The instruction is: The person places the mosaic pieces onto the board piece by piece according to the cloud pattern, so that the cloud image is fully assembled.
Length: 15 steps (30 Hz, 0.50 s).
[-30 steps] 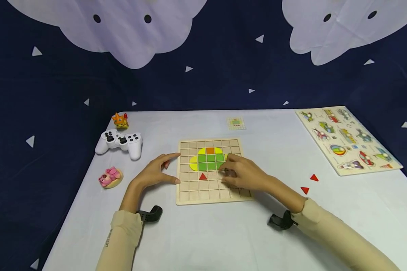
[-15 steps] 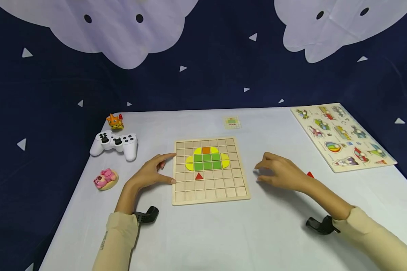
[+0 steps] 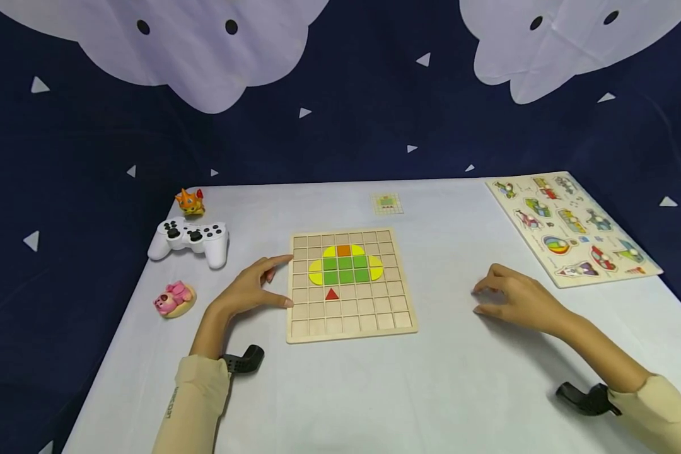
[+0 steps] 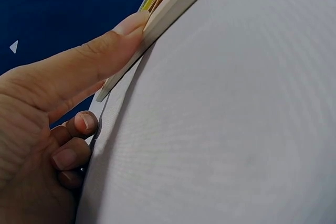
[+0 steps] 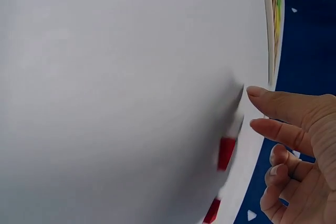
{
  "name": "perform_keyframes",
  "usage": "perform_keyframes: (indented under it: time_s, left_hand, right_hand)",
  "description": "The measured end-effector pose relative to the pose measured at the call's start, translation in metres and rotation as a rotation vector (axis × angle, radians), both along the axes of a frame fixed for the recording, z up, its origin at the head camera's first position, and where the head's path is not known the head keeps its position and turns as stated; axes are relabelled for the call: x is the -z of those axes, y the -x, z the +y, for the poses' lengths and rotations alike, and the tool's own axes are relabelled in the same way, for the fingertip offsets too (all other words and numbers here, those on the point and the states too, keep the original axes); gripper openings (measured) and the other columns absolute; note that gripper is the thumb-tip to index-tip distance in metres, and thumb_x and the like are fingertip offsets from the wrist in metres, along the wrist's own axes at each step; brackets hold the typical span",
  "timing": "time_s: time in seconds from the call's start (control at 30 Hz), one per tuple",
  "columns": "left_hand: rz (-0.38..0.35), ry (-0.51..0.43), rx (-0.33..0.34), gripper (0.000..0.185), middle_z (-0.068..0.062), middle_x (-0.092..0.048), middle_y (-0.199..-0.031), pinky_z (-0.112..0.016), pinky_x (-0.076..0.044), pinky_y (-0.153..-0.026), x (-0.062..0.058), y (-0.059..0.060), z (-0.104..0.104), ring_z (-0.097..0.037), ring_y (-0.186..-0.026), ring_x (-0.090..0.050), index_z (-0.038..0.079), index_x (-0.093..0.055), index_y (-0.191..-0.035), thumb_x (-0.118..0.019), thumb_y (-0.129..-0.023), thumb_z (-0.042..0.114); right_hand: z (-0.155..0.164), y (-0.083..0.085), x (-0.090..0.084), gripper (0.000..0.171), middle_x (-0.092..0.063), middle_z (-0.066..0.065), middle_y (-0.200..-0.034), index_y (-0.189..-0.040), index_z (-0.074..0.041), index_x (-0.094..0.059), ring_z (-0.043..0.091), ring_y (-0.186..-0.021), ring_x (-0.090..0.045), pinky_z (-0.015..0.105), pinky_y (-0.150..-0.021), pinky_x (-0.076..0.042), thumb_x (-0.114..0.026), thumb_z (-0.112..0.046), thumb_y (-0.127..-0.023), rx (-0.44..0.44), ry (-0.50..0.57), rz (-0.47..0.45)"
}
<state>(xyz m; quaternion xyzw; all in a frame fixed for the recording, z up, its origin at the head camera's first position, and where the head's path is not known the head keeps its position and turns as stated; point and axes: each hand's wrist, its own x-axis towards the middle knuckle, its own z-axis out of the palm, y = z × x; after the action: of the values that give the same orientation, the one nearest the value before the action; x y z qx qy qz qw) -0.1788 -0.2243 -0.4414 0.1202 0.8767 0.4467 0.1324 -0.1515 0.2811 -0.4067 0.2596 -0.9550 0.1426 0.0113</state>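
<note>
A square wooden grid board (image 3: 352, 315) lies on the table, bearing green squares (image 3: 345, 263), an orange square (image 3: 343, 250), several yellow rounded pieces (image 3: 376, 268) and a red triangle (image 3: 331, 294). My left hand (image 3: 250, 290) touches its left edge with thumb and index finger spread apart; the left wrist view shows the thumb (image 4: 100, 59) on the rim and other fingers curled. To the right of the board, my right hand (image 3: 522, 299) hovers, thumb and index finger apart, holding nothing. Two red pieces (image 5: 227, 153) lie near it in the right wrist view; it hides them in the head view.
A small pattern card (image 3: 387, 203) lies behind the board. At the back right is a wooden picture puzzle (image 3: 573, 230). On the left are a white game controller (image 3: 190, 239), an orange figurine (image 3: 190, 202) and a pink bear figure (image 3: 174, 299).
My right hand has left the board's right side and moved rightward over the loose red triangles. A yellow piece it partly covered now shows fully. My left hand stays at the board's edge.
</note>
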Motion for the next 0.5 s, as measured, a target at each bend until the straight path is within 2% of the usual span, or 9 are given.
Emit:
perform_keyframes:
  time_s: [0.3,0.5]
  left_hand:
    - [-0.009,0.01,-0.002,0.095,-0.006,-0.039,-0.095,-0.039,-0.032,-0.081,0.0,0.001,-0.001,-0.022,-0.093,-0.039,0.016,-0.047,-0.149,-0.093,-0.067,0.025]
    - [-0.004,0.005,0.004,0.094,-0.007,-0.038,-0.094,-0.039,-0.032,-0.081,0.0,0.0,-0.001,-0.022,-0.092,-0.039,0.015,-0.047,-0.148,-0.093,-0.067,0.025]
  right_hand:
    - [0.024,-0.013,0.002,0.025,-0.051,-0.013,-0.081,-0.084,-0.019,-0.073,0.002,-0.067,-0.045,0.026,-0.059,-0.041,-0.091,-0.026,-0.067,0.025,-0.021,0.126]
    - [0.034,-0.016,-0.001,0.024,-0.05,-0.013,-0.078,-0.079,-0.021,-0.072,-0.002,-0.065,-0.041,0.025,-0.056,-0.038,-0.09,-0.031,-0.068,0.064,-0.065,0.078]
